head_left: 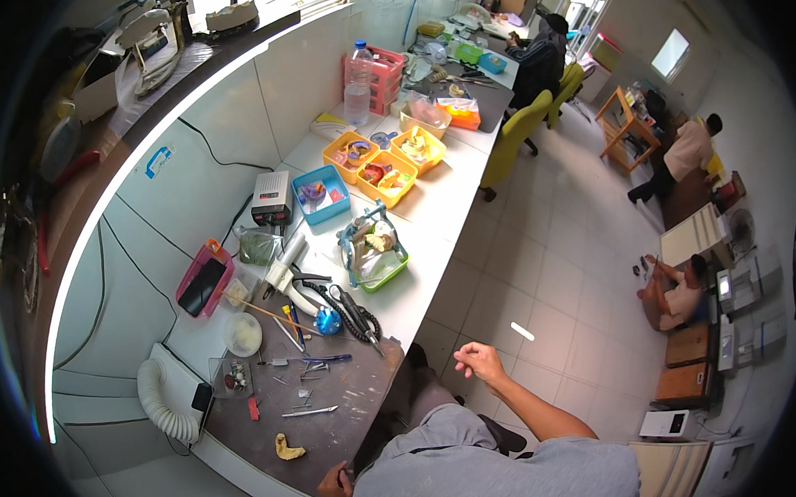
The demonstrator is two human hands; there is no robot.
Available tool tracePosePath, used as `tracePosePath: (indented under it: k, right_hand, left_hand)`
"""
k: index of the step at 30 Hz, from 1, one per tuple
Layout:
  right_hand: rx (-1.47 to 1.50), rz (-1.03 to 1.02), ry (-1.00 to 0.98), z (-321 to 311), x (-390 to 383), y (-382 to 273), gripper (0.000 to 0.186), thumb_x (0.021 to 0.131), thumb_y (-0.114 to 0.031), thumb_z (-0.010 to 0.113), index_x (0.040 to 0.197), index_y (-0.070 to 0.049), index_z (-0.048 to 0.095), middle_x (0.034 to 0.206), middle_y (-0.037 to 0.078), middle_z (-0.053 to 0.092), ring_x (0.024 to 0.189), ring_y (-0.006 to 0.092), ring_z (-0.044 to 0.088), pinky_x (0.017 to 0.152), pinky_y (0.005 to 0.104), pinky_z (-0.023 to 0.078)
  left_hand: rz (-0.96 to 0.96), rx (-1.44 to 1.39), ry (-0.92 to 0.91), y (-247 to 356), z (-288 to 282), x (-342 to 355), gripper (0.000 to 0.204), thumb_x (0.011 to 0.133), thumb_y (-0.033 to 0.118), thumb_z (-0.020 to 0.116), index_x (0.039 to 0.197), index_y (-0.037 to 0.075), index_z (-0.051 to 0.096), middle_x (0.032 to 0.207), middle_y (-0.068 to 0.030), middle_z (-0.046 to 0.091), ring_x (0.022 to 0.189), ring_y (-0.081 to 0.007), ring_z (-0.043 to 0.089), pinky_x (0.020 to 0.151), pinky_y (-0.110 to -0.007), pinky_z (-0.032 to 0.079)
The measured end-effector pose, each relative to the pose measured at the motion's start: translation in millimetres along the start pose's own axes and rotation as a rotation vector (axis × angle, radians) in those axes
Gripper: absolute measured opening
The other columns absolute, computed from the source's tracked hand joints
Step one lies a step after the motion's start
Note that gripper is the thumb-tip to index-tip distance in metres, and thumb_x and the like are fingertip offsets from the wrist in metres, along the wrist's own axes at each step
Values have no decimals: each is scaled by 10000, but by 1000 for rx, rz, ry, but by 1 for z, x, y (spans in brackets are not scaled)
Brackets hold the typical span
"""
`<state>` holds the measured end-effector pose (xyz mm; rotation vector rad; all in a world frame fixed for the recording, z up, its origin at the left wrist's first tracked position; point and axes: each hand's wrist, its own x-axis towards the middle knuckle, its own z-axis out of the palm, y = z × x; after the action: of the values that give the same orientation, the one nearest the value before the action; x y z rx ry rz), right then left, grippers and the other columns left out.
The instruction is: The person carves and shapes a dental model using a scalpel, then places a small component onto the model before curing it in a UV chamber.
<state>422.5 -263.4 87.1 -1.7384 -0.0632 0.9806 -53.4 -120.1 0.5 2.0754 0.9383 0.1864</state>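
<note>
My right hand (479,361) is held out over the floor, away from the bench, with its fingers loosely curled and nothing visible in them. At the bench's near edge is my left hand (335,486), partly cut off by the lower rim; its fingers look bent, and whether they hold anything is hidden. Closest to it on the dark work mat (348,422) lies a yellowish horseshoe-shaped dental cast (289,447). Farther along the mat are a slim metal hand tool (310,411), a blue-handled tool (327,358) and a small red piece (253,407).
A blue articulator (372,243) holding a cast stands beyond a black-corded handpiece (356,315). Yellow bins (387,180), a blue bin (321,196), a control box (272,198) and a water bottle (358,85) line the bench. A white hose (163,398) bends at left. Other people sit farther off.
</note>
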Motion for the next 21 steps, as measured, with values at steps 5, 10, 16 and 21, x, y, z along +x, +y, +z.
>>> tracePosePath:
  k: [5,10,16,21]
  right_hand:
    - [-659,175,52,-107,33,204,409,1028,-158,459,1398,7,512,1007,225,739,811,322,756,777,405,601]
    - [-1217,662,-413,-156,17,292,784,932,-327,567,1591,-195,164,1617,263,139,1407,399,413,1048,502,469]
    - [-1098,679,-218,-191,29,280,699,939,-337,571,1538,-172,249,1526,266,250,1346,391,467,1011,493,479]
    - [-969,638,-106,-178,33,256,634,945,-345,574,1493,-152,320,1450,268,343,1295,385,511,980,485,487]
  left_hand:
    - [-540,218,-250,-18,39,-16,485,861,99,637,1330,1,563,1071,-195,684,863,-298,703,732,-414,554]
    - [-765,339,-178,-7,79,7,498,862,129,646,1334,0,557,1088,-205,670,897,-313,688,761,-426,542]
    - [-967,343,-44,-23,132,-34,517,862,165,656,1339,-2,548,1109,-218,654,937,-331,669,797,-439,527]
    - [-1044,393,34,-28,140,-84,535,863,196,665,1343,-4,541,1126,-228,640,971,-347,654,826,-451,514]
